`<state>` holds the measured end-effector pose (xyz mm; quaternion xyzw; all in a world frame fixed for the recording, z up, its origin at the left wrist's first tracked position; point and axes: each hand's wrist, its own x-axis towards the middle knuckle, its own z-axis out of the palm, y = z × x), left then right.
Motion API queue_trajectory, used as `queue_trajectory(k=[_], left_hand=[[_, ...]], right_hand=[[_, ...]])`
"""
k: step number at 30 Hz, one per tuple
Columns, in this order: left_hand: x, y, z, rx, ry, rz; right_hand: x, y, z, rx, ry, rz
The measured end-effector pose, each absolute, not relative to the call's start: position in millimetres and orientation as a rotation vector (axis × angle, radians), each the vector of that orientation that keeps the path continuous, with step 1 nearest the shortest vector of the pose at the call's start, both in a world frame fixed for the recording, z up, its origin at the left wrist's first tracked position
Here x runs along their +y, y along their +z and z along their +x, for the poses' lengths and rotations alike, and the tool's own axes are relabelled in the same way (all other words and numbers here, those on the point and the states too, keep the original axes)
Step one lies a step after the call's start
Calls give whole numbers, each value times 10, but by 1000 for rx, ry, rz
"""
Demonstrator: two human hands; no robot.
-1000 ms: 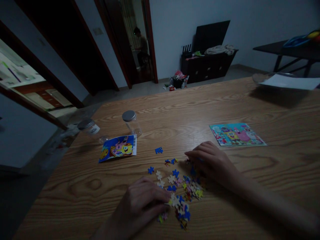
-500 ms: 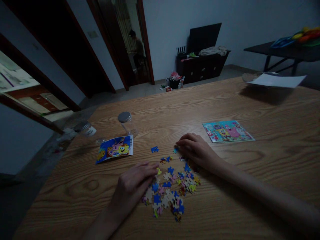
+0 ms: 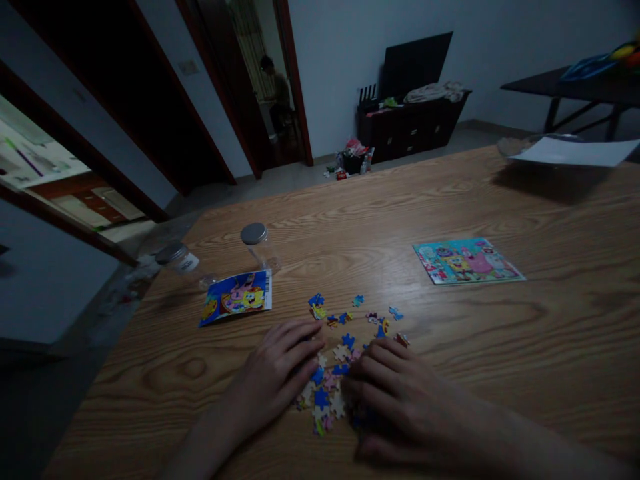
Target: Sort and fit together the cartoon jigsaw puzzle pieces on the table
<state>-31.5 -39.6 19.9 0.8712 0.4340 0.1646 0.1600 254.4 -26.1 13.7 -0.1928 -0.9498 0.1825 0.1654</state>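
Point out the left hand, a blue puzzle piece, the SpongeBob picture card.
left hand (image 3: 273, 377), head view, back of the hand
blue puzzle piece (image 3: 321, 399), head view, middle of the piece
SpongeBob picture card (image 3: 469, 261), head view, middle of the card

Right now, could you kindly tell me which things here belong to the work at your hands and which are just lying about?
Belonging: left hand, right hand, loose jigsaw pieces, and probably the cartoon picture card and cartoon packet.

Lying about: upright clear jar, clear jar on its side, white paper sheet.
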Motion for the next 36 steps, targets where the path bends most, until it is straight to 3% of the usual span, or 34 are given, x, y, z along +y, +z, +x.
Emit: queue_trajectory(k=[7, 15, 21, 26, 32, 36], left_hand=[[-525, 372, -310, 1212, 245, 2449], [-528, 259, -220, 1072, 454, 2293], [-514, 178, -209, 1004, 600, 2237], [-525, 194, -188, 1037, 620, 2167], [-538, 186, -203, 1073, 576, 2140], [-542, 200, -209, 1091, 531, 2160]], right_hand=[[-329, 45, 2450, -2579, 600, -695], [-252, 16, 2550, -2554, 766, -597], [-210, 78, 2612, -2352, 1130, -613], [2, 68, 2669, -2219, 941, -649], [243, 29, 2748, -2231, 471, -756], [221, -22, 2771, -2315, 526, -779]])
